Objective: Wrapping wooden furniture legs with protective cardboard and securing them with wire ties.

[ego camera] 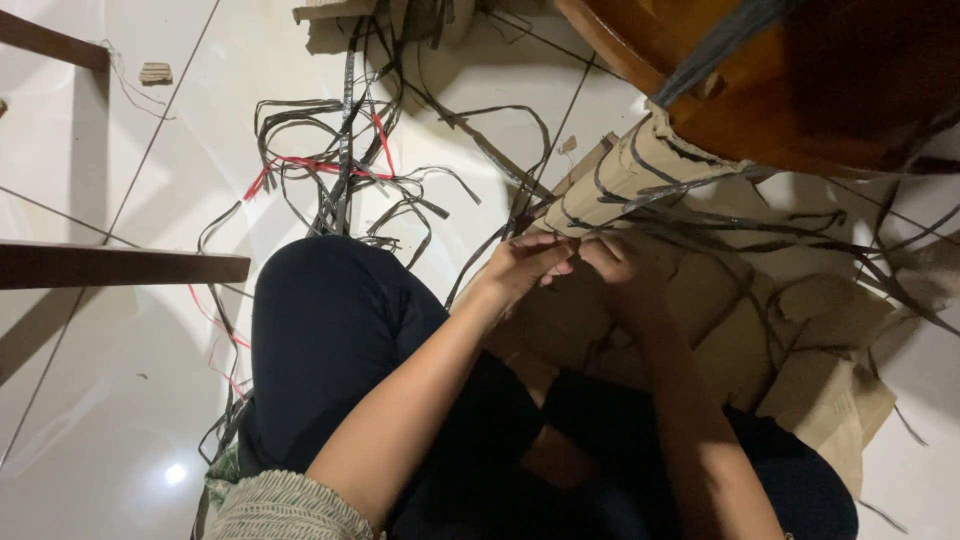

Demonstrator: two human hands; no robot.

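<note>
My left hand (pixel 525 265) and my right hand (pixel 615 262) meet fingertip to fingertip just in front of my knees, pinching thin dark strips (pixel 690 215) that run across a rolled piece of brown cardboard (pixel 630 170). Both hands have their fingers closed on the strips at the lower edge of that roll. More torn cardboard pieces (pixel 800 340) lie under and to the right of my hands. My legs in dark trousers (pixel 330 340) are folded beneath my forearms.
A tangle of dark strips with a few red ones (pixel 340 165) spreads over the white tiled floor (pixel 120 440) ahead and left. A round wooden piece of furniture (pixel 800 70) looms at upper right. Dark wooden bars (pixel 110 265) cross the left side.
</note>
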